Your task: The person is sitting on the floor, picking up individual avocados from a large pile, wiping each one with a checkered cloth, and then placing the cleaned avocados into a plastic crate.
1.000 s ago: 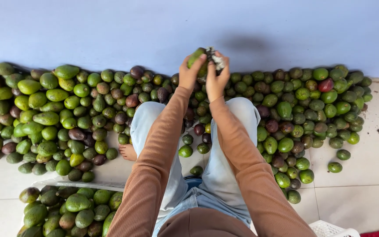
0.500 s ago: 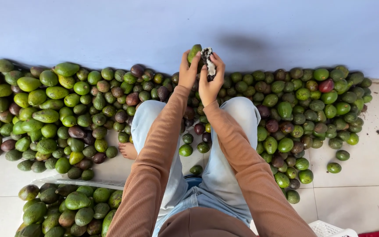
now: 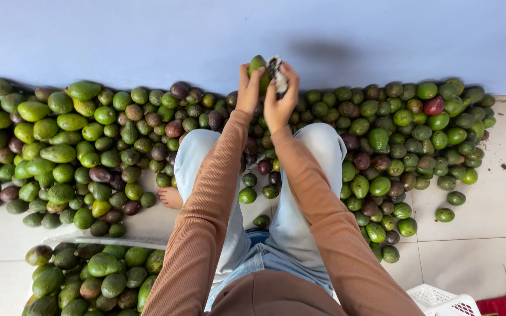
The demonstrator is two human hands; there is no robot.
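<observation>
Our hands raised over a floor of avocados

Our left hand [image 3: 248, 90] is clamped on a green avocado [image 3: 257, 65] held up against the blue wall [image 3: 118, 41]; our right hand [image 3: 280, 96] grips a pale rag [image 3: 277, 75] pressed to it.

Green avocado [image 3: 257, 65], pale blue wall [image 3: 147, 41]

Avocado [image 3: 257, 65] mostly hidden behind left hand [image 3: 247, 93]. Cloth-like thing [image 3: 277, 73] in right hand [image 3: 279, 100] too blurred to identify. White basket [image 3: 443, 300] and lower avocado pile [image 3: 89, 281] cut off at bottom edge.
</observation>
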